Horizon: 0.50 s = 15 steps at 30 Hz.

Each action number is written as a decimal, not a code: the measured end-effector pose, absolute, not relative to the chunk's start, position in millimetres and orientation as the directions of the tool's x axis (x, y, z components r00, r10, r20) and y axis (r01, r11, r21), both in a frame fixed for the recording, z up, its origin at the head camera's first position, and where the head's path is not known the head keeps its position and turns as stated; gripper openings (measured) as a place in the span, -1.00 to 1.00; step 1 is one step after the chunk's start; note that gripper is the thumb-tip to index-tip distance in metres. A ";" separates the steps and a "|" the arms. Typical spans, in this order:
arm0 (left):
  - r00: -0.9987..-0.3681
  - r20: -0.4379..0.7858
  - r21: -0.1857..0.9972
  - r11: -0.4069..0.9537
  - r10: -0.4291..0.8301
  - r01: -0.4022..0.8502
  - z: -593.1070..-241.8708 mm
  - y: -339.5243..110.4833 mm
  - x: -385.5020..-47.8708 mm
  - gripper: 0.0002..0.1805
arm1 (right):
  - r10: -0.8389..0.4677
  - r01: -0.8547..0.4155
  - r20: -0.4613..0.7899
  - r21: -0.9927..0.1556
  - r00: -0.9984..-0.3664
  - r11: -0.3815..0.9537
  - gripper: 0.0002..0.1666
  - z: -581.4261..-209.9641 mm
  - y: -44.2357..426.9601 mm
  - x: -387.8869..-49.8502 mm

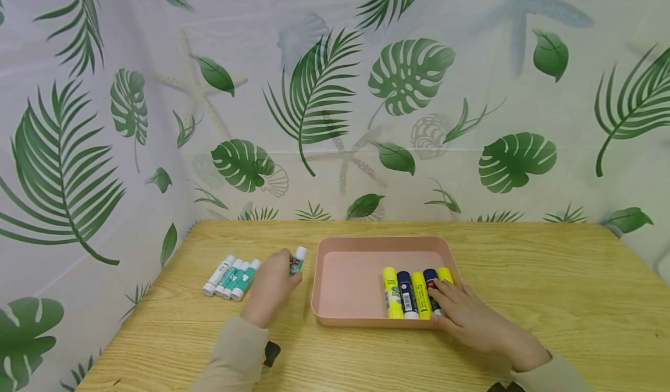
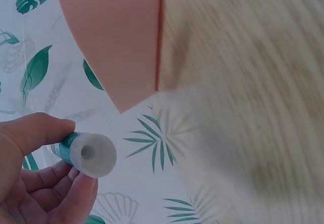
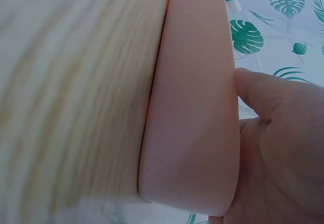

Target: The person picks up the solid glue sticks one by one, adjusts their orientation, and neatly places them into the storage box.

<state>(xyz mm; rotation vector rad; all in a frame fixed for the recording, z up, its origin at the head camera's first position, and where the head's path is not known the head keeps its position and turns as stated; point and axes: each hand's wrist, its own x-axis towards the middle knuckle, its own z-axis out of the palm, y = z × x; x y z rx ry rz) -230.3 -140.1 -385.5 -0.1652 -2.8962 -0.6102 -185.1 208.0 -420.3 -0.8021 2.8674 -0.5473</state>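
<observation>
My left hand (image 1: 273, 284) pinches a glue stick (image 1: 299, 259) with a white cap and teal label, held left of the pink tray (image 1: 345, 322). In the left wrist view the white end of that glue stick (image 2: 95, 155) faces the camera. My right hand (image 1: 473, 319) lies with extended fingers over the tray's front right corner, fingertips at a navy glue stick (image 1: 430, 281). Its thumb touches the rim in the right wrist view. Inside the tray, yellow glue sticks (image 1: 391, 293) alternate with navy ones (image 1: 406, 294), side by side at the right; my fingers partly cover the rightmost.
Several white and teal glue sticks (image 1: 228, 278) lie in a row on the wooden table (image 1: 335, 363), left of my left hand. A leaf-patterned cloth (image 1: 335, 107) hangs behind the table and along its left side.
</observation>
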 end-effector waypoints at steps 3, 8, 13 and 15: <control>-0.978 0.195 0.410 0.900 0.075 0.151 -384.4 -133.7 -230.8 -0.86 | -0.514 -0.469 -0.022 -0.377 -0.858 0.799 -0.31 -420.3 207.6 -184.9; -0.979 0.185 0.436 0.886 0.082 0.156 -383.1 -121.6 -232.4 -0.82 | -0.521 -0.479 -0.016 -0.372 -0.853 0.795 -0.30 -419.5 207.6 -184.8; -0.984 0.151 0.465 0.871 0.094 0.155 -381.5 -109.4 -232.0 -0.83 | -0.521 -0.476 -0.023 -0.373 -0.853 0.796 -0.30 -418.3 207.1 -184.2; -0.986 0.137 0.470 0.869 0.100 0.154 -381.1 -105.0 -232.0 -0.85 | -0.520 -0.474 -0.025 -0.375 -0.854 0.796 -0.30 -417.9 206.9 -184.1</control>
